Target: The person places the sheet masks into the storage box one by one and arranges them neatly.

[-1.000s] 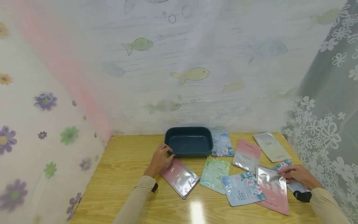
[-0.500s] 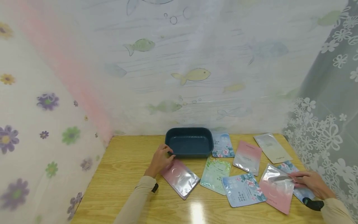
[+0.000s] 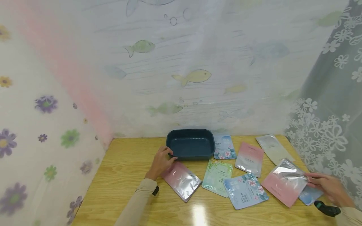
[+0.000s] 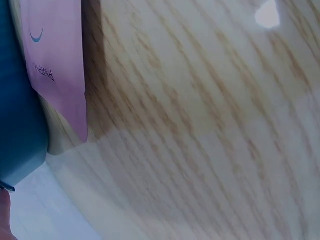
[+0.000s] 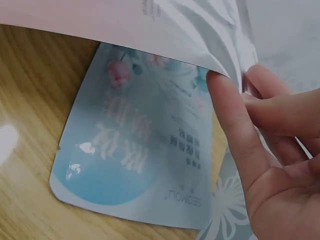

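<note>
My right hand (image 3: 329, 186) pinches the edge of a pink and silver sheet mask packet (image 3: 285, 182), seen close up in the right wrist view. Beneath it lies a blue floral sheet mask packet (image 5: 135, 135), partly covered. At the front left corner of the dark blue plastic bin (image 3: 190, 157), my left hand (image 3: 162, 161) holds the rim; in the left wrist view only a fingertip (image 4: 4, 210) shows beside the bin. Another pink and silver packet (image 3: 182, 180) lies by that hand, in front of the bin.
Several packets lie on the wooden table (image 3: 127, 175): a green one (image 3: 217, 177), a blue floral one (image 3: 246, 191), a pink one (image 3: 249, 158), a pale yellow one (image 3: 275, 149), and another blue one (image 3: 224, 147) right of the bin. Patterned curtains (image 3: 198, 62) enclose the table.
The right hand has moved to the right, and the pink and silver packet it pinches has turned and shifted right over the blue floral one. The left hand stays at the bin.
</note>
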Demonstrator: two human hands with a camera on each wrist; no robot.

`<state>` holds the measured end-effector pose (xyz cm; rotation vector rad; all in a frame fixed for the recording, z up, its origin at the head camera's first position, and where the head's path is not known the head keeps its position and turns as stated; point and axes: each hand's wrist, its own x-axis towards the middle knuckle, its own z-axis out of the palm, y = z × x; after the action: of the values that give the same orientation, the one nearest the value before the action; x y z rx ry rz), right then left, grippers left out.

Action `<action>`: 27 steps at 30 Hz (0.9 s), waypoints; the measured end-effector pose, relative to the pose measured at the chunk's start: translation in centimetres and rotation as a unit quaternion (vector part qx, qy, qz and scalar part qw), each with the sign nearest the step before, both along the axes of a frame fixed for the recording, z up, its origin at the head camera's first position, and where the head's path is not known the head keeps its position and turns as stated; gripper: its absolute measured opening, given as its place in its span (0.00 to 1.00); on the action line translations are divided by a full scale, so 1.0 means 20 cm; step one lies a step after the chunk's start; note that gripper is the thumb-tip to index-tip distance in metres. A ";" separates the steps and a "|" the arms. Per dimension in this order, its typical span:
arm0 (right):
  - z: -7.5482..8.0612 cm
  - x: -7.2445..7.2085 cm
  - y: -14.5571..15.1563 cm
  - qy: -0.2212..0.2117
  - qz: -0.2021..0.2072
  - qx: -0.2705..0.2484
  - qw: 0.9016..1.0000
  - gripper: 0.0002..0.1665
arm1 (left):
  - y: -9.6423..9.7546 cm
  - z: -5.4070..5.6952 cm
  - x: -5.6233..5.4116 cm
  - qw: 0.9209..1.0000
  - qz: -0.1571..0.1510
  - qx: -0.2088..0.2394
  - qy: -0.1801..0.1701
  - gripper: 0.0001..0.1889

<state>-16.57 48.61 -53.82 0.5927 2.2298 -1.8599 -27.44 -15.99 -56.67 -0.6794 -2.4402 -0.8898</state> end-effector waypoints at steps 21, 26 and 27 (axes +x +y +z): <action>0.25 -0.12 -0.38 0.144 0.011 -0.269 0.952 0.23 | 0.00 -0.02 -0.02 0.999 0.000 -0.002 0.033 0.12; 0.29 -0.15 -0.52 0.163 0.004 -0.284 0.945 0.21 | 0.00 -0.02 -0.01 1.000 0.006 0.006 0.012 0.12; 0.30 -0.16 -0.54 0.163 -0.001 -0.278 0.947 0.21 | 0.00 -0.02 -0.01 1.000 0.008 0.006 0.009 0.12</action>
<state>-19.75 37.73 -47.89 0.1951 1.7088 -2.5888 -27.65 -15.95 -57.00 -0.6593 -2.4194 -0.8885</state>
